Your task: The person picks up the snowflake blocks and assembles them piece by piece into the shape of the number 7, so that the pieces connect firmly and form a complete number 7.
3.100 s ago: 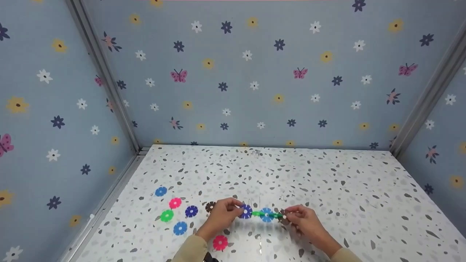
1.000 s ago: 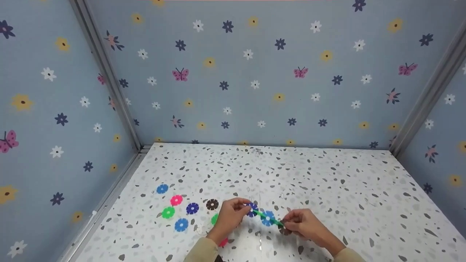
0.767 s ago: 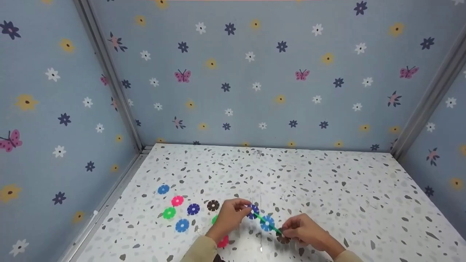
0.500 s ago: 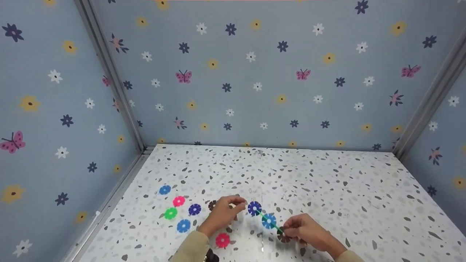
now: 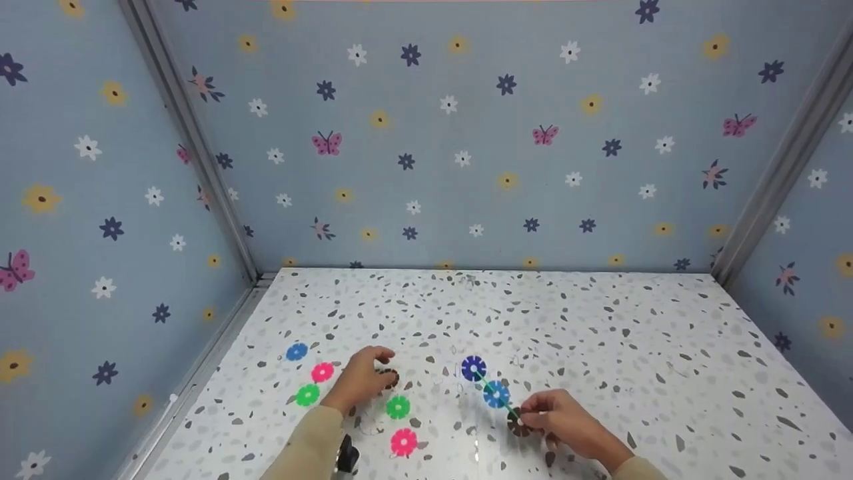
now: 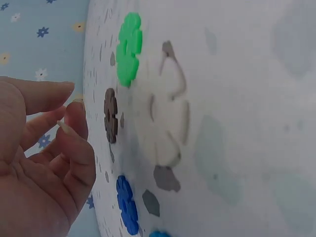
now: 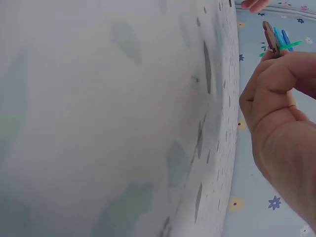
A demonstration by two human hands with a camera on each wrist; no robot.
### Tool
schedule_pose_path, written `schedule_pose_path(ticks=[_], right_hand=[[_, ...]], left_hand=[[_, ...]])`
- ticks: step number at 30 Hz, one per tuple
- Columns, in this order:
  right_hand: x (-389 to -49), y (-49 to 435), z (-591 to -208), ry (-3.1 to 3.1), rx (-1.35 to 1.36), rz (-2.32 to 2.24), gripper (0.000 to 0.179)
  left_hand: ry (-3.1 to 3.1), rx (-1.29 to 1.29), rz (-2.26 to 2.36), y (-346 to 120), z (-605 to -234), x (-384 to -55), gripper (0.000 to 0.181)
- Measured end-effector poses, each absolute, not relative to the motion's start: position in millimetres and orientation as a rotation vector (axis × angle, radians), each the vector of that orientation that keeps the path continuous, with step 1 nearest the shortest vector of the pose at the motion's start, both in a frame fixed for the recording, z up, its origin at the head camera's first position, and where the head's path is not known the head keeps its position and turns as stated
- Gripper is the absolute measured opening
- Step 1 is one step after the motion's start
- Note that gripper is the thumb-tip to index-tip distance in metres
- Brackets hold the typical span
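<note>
My right hand (image 5: 563, 421) pinches the brown end disc (image 5: 518, 423) of a chain of notched plastic flower discs. A light blue disc (image 5: 496, 394) sits mid-chain and a dark blue disc (image 5: 474, 368) at its far end, with green discs (image 7: 291, 45) edge-on between them. My left hand (image 5: 363, 378) hovers over a loose brown disc (image 5: 393, 379), partly covering it in the head view. In the left wrist view its fingers are loosely bent, nothing between them, and the brown disc (image 6: 111, 115) lies beyond the fingertips.
Near the left hand lie a green disc (image 5: 398, 407), a pink disc (image 5: 404, 442) and a whitish disc (image 6: 168, 113). Farther left are a blue disc (image 5: 297, 351), another pink disc (image 5: 322, 372) and another green disc (image 5: 307, 395). Flower-patterned walls (image 5: 426, 133) enclose the speckled table (image 5: 600, 333).
My left hand has let go of the chain's dark blue end and moved left to the loose brown disc. My right hand keeps its hold; the chain has swung from level to slanting.
</note>
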State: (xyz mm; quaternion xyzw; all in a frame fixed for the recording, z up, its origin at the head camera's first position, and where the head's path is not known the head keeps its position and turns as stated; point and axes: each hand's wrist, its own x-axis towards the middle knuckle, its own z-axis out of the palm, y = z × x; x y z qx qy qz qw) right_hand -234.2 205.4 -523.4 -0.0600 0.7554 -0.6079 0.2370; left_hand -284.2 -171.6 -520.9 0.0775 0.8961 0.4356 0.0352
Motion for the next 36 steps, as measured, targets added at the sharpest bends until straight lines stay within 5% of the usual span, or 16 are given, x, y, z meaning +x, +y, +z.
schedule_pose_path(ticks=[18,36], right_hand=[[-234.9,197.7,-524.6,1.945,-0.067,-1.801,0.015],[-234.8,201.9,-527.5,1.883,-0.087,-1.902,0.015]], left_hand=[[2.886,0.075,1.062,-178.4,-529.1,-286.1,0.033],[2.663,0.259,1.454,-156.4,-529.4,-273.4,0.017]])
